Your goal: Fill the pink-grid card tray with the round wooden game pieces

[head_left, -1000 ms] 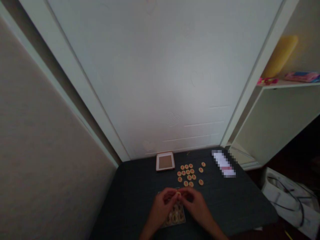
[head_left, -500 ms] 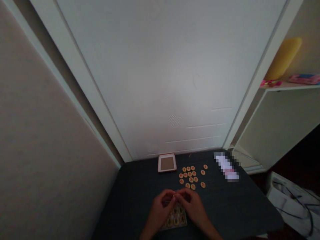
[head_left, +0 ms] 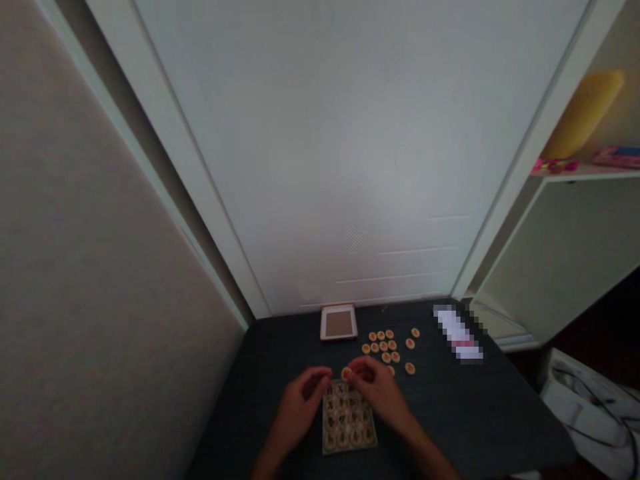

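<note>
My right hand (head_left: 376, 387) pinches a round xiangqi piece (head_left: 346, 374) with a red mark between thumb and fingertips. The piece is over the far edge of a square tray (head_left: 349, 449), which holds rows of similar discs with dark characters. My left hand (head_left: 303, 398) is at the tray's far left corner, thumb and index finger curved with a small gap between them and nothing visible inside. Beyond my right hand, several loose red-marked xiangqi pieces (head_left: 384, 347) lie on the dark table. My right hand partly hides one of them and part of the tray.
An open shallow box or lid (head_left: 339, 325) with a brown bottom lies at the table's back edge. A blurred-out pale item (head_left: 457, 333) is at the back right. A white panel (head_left: 325, 167) rises behind the dark table (head_left: 450, 413). Cables lie in a white box (head_left: 590, 407) at right.
My hands, together half a second ago, have parted. The left moved left, and the red-marked piece now shows in my right fingers. More of the tray is uncovered. The view shifted slightly.
</note>
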The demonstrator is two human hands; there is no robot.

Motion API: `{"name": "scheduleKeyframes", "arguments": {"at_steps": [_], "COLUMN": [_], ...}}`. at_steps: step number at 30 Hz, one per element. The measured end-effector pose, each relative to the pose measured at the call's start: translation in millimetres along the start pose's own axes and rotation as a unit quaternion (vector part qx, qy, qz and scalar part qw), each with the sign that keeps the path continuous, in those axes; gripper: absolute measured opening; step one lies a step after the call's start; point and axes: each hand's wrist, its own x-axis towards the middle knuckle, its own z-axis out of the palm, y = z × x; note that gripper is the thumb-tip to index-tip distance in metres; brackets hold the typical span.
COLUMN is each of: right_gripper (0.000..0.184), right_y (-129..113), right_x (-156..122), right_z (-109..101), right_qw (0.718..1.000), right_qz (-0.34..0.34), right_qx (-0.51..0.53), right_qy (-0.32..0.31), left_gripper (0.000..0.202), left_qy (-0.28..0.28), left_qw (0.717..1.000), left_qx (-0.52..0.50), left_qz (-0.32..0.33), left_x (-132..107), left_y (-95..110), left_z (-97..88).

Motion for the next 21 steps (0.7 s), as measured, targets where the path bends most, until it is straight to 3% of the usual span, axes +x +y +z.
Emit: {"name": "scheduleKeyframes", "arguments": {"at_steps": [7, 21], "right_gripper": [0.034, 0.018], "right_y": [24.9, 36.4], "right_x": [-0.1, 12.7], "right_z": [9.6, 27.4], "right_qw": [0.999, 0.994], "right_qz": [-0.013, 0.011], "right_qx": [-0.041, -0.102], "right_qy": [-0.028, -0.031], "left_gripper": [0.026, 0.022], "left_qy": [0.046, 0.039], "left_qw": [0.990, 0.983], "left_qx": [0.118, 0.153], "left_qz": [0.067, 0.098], "left_x": [-0.9, -4.7], "left_y": [-21.8, -33.4], "left_z": [-3.5, 2.0]}}
